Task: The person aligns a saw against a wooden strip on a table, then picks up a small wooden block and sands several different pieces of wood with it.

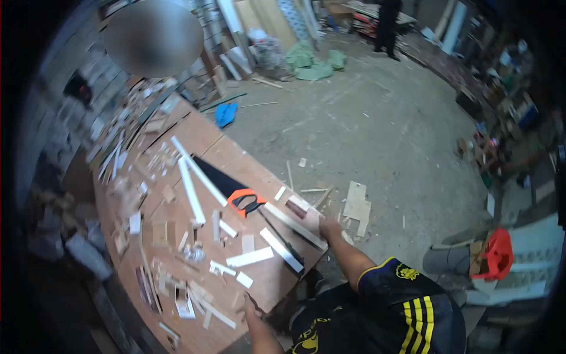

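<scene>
My left hand (252, 307) is at the near edge of the wooden table (277, 289), fingers apart, beside a small pale wood block (239, 301). My right hand (329, 229) is at the table's right edge, by the end of a long pale wood strip (295, 225); its fingers are too unclear to read. A handsaw (240, 199) with an orange and black handle lies between white strips. Nearer me are a white-topped strip (282, 251), a wide white piece (250, 256) and a small white block (244, 279). A dark reddish piece (296, 209) lies near the right edge.
Offcuts (162, 233) and thin strips cover the table's left side. A blue bag (226, 115) is by its far edge. Green sacks (309, 62) lie on the floor beyond. A person in dark trousers (387, 26) stands far back. At the right are a grey bucket (446, 264) and red bag (499, 253).
</scene>
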{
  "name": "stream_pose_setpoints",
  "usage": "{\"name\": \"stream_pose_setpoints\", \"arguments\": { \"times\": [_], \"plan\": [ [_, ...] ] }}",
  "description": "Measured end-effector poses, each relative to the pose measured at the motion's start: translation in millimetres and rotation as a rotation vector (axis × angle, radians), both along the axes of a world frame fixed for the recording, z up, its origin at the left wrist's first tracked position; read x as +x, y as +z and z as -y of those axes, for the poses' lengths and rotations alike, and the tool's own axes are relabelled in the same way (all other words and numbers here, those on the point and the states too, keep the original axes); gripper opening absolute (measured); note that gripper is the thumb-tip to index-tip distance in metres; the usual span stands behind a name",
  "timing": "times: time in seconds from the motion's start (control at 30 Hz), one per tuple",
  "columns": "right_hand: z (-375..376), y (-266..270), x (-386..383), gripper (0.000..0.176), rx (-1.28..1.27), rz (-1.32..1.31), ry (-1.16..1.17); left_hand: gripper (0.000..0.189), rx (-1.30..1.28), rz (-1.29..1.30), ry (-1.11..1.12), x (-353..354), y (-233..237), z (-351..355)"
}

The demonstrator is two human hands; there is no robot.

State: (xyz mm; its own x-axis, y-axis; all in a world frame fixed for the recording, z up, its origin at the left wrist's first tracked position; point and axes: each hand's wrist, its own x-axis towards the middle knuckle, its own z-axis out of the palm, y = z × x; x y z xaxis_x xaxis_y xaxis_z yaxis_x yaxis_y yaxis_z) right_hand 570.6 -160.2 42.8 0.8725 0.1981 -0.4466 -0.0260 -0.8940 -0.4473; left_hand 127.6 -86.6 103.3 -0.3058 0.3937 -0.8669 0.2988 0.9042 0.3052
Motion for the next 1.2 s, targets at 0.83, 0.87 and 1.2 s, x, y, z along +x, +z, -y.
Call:
{"name": "stream_pose_setpoints", "arguments": {
  "times": [0.83, 0.87, 1.2],
  "plan": [
    [-25.7, -2.5, -14.7, 0.042, -0.181, 0.474, -0.056, 0.148, -0.059, -0.603, -0.274, 46.6, -75.1, -53.9],
    [-25.5, -3.6, -15.2, 0.042, -0.167, 0.461, -0.076, 0.148, -0.052, -0.597, -0.28, 46.3, -77.3, -54.4],
    [-32.1, 12.1, -17.9, 0.041, -0.197, 0.381, -0.093, 0.149, 0.015, -0.594, -0.231, 45.0, -88.8, -50.9]
  ]
}}
